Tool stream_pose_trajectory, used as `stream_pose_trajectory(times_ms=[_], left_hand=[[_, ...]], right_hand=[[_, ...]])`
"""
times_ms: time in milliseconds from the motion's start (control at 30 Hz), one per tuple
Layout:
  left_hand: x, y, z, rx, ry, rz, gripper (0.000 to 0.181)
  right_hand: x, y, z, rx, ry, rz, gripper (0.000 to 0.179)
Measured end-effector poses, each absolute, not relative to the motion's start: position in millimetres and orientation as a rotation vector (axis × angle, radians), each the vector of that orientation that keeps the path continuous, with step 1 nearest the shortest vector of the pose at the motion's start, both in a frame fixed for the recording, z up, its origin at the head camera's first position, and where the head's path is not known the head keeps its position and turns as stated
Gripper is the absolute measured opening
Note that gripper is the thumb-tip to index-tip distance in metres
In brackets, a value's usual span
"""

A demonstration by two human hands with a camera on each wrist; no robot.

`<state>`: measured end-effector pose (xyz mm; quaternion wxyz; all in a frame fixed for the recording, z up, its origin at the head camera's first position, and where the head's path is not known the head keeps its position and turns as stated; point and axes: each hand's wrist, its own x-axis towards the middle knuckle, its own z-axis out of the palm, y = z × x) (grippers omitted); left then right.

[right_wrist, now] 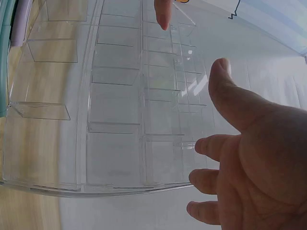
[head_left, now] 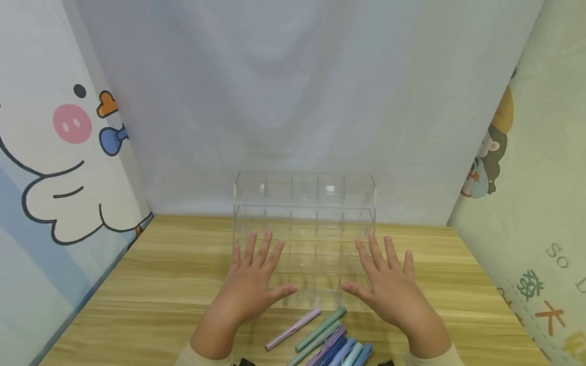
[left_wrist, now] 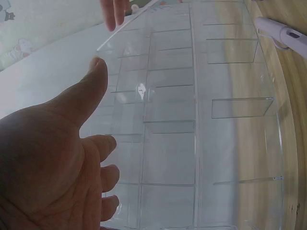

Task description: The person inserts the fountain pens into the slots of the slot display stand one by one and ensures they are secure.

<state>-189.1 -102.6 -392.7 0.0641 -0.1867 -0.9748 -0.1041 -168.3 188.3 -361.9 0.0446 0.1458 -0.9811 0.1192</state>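
My left hand (head_left: 249, 287) and right hand (head_left: 393, 290) hover with spread, straight fingers over the two sides of a clear, tiered organizer (head_left: 304, 223) divided into small compartments. Neither hand holds anything. In the left wrist view, the left thumb and fingers (left_wrist: 108, 177) stretch out beside the organizer's clear walls. Likewise, the right wrist view shows the right palm (right_wrist: 278, 163) facing the compartments. Between the wrists, at the near side, lie several pens: a light purple pen (head_left: 293, 329) apart on the left, green pens (head_left: 321, 328), and purple and blue pens (head_left: 336, 351) bunched together.
The organizer stands on a wood-grain table (head_left: 151, 284) near a pale curtain (head_left: 297, 91) at the back. Cartoon-printed cloths hang at the left (head_left: 59, 127) and right (head_left: 526, 193). Sleeve cuffs (head_left: 203, 357) show at the bottom edge.
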Motion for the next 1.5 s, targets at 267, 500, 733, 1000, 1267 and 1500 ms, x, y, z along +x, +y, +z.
stream_pose_trajectory(times_ms=[267,500,733,1000,1267,1500], left_hand=[[-196,-111,-390,-0.568,-2.878,-0.312,0.096],[-212,-145,-384,-0.443,-2.732,-0.684,0.101],[-227,-187,-399,-0.267,-2.761,-1.409,0.106],[-235,-202,-418,-0.276,-2.847,-1.905,0.107],[-241,-205,-434,-0.292,-2.838,-2.07,0.085],[-241,-208,-440,-0.375,-2.765,-2.192,0.077]], right_hand=[[-169,188,-358,0.458,-2.974,0.336,0.09],[-168,195,-354,0.501,-2.885,0.383,0.095],[-170,207,-346,0.478,-2.841,0.427,0.098],[-169,214,-336,0.463,-2.825,0.463,0.099],[-169,222,-336,0.454,-2.817,0.515,0.098],[-169,225,-335,0.486,-2.807,0.55,0.097]])
